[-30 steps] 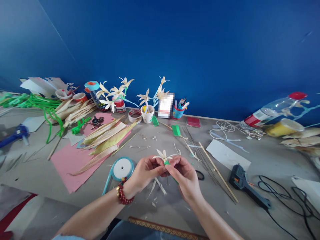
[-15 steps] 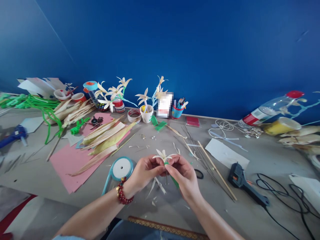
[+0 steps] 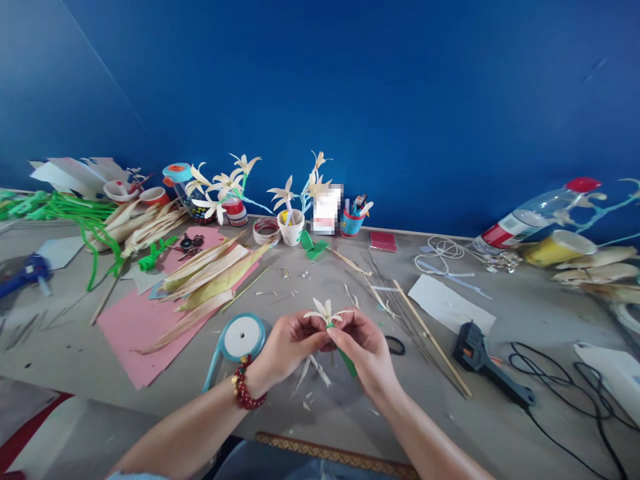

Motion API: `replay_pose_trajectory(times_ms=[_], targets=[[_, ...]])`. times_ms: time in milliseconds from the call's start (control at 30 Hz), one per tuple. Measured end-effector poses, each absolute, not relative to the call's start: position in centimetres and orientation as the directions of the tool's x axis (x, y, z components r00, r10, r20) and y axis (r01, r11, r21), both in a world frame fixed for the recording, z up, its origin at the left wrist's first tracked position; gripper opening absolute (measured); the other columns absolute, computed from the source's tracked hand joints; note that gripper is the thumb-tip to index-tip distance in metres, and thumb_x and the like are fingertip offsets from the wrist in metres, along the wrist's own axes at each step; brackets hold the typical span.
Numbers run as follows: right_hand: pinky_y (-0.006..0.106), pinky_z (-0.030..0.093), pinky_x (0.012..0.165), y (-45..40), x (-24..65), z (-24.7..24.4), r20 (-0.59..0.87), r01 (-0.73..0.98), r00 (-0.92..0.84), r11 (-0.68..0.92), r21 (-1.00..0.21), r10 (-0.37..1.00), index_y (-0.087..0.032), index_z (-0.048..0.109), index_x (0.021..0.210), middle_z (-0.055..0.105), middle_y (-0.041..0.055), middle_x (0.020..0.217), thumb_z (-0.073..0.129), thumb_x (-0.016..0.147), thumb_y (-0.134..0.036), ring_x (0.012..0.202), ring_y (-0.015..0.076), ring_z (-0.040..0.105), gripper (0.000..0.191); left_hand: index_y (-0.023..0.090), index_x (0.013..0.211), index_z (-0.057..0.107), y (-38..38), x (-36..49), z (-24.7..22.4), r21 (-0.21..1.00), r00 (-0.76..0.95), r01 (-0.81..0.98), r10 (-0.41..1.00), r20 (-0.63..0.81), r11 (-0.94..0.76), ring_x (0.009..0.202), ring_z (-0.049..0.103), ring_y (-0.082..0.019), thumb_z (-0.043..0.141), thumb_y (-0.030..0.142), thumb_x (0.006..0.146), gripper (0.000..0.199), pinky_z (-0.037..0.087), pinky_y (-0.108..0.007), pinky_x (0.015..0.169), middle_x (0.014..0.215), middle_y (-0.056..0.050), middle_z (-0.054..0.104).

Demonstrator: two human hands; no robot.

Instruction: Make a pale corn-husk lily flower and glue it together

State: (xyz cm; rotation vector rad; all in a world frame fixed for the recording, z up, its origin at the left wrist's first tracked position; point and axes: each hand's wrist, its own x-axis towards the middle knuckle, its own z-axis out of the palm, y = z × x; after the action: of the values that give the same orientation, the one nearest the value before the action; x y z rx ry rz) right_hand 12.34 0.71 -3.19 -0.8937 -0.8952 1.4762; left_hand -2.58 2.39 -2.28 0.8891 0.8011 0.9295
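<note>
Between my fingertips is a cream handmade flower (image 3: 326, 311) with narrow pointed petals, apparently of corn husk. My left hand (image 3: 290, 343) is closed on its base from the left, with a red bead bracelet (image 3: 243, 385) at the wrist. My right hand (image 3: 365, 347) pinches a green strip (image 3: 346, 362) that wraps the flower's base, its loose end hanging below the fingers. The fingers hide most of the stem. Husk scraps (image 3: 317, 373) lie on the table beneath. Left of my left hand rests a roll of light-blue ribbon (image 3: 243, 337).
Pink paper (image 3: 123, 333) bears several husks (image 3: 210, 277) on the left. Finished flowers stand in a paper cup (image 3: 291, 230) by the blue wall. Thin wires and a wooden stick (image 3: 433, 337) lie to the right, near a black glue gun (image 3: 493, 367) with a coiled cord.
The green strip now shows more plainly around the flower's base. Both hands keep almost the same position. The view has shifted slightly.
</note>
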Motion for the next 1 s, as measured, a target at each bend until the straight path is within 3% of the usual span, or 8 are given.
replay_pose_trajectory(times_ms=[433, 767, 1000], targets=[[0.023, 0.051, 0.059, 0.7, 12.0, -2.4, -0.081, -0.408, -0.067, -0.102, -0.907, 0.994, -0.020, 0.059, 0.076, 0.056, -0.0025, 0.073, 0.080, 0.073, -0.035, 0.063, 0.0115, 0.052, 0.026, 0.014, 0.073, 0.065, 2.1, -2.6, -2.9, 0.941, 0.360, -0.269, 0.928, -0.099, 0.205, 0.068, 0.062, -0.012, 0.077, 0.030, 0.077, 0.020, 0.052, -0.023, 0.070, 0.070, 0.000, 0.066], [0.024, 0.044, 0.059, 0.7, 12.3, -2.6, 0.014, -0.244, -0.014, 0.010, -0.970, 1.000, -0.021, 0.058, 0.077, 0.056, -0.0017, 0.071, 0.074, 0.078, -0.034, 0.065, 0.0138, 0.051, 0.021, 0.015, 0.077, 0.066, 2.0, -2.8, -2.3, 0.995, 0.353, -0.094, 0.935, -0.010, 0.046, 0.070, 0.058, -0.013, 0.073, 0.029, 0.080, 0.016, 0.048, -0.023, 0.068, 0.074, -0.002, 0.064], [0.025, 0.044, 0.059, 0.6, 12.4, -2.6, 0.071, -0.188, -0.026, 0.065, -0.980, 0.997, -0.020, 0.056, 0.079, 0.055, -0.0020, 0.072, 0.072, 0.081, -0.033, 0.062, 0.0130, 0.052, 0.021, 0.014, 0.083, 0.067, 1.7, -3.2, -1.5, 0.990, 0.402, -0.135, 0.915, 0.022, 0.036, 0.072, 0.054, -0.014, 0.062, 0.026, 0.088, 0.014, 0.044, -0.023, 0.068, 0.076, -0.004, 0.060]])
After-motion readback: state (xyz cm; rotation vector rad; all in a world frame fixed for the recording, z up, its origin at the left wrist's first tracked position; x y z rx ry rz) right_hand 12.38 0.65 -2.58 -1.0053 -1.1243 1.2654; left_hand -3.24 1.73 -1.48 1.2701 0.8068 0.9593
